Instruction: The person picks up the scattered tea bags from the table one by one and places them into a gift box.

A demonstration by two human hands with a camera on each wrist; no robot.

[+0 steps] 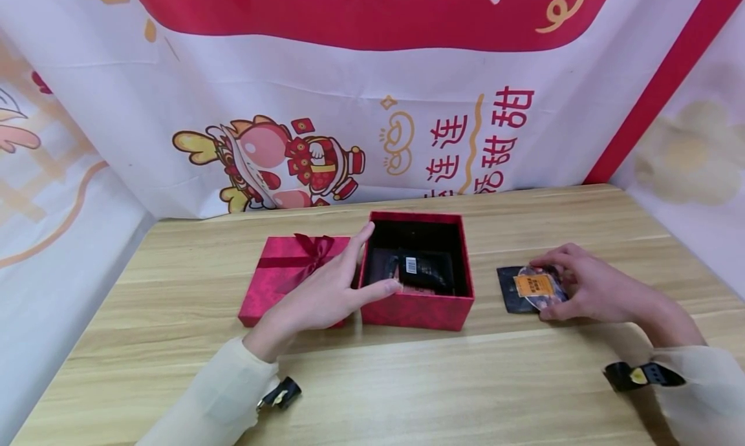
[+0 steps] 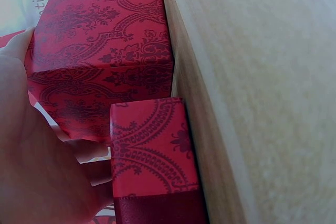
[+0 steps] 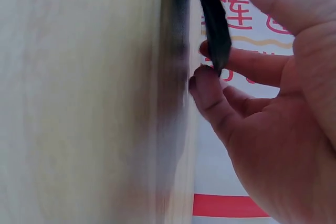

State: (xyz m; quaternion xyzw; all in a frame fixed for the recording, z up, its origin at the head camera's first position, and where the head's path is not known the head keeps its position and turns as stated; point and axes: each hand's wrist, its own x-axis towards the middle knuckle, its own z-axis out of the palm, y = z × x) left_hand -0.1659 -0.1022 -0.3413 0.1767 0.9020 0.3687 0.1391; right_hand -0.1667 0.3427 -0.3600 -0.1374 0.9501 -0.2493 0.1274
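My left hand (image 1: 326, 287) spreads across the left front corner of an open red patterned box (image 1: 416, 313). Its thumb lies over the front rim, and its index finger reaches along the left rim. Inside the box are dark packets, one black packet (image 1: 431, 271) with a white barcode label. To the right, my right hand (image 1: 590, 287) pinches a small packet with an orange label (image 1: 534, 285) between thumb and fingers. In the right wrist view, the dark edge of that packet (image 3: 214, 27) tilts up between the fingers. A flat black packet (image 1: 512, 300) lies partly under it.
The red lid (image 1: 276, 263) with its dark red ribbon bow lies left of the box, partly behind my left hand. Everything stands on a wood-grain table (image 1: 419, 381). A printed cloth backdrop (image 1: 361, 77) hangs behind the table's far edge.
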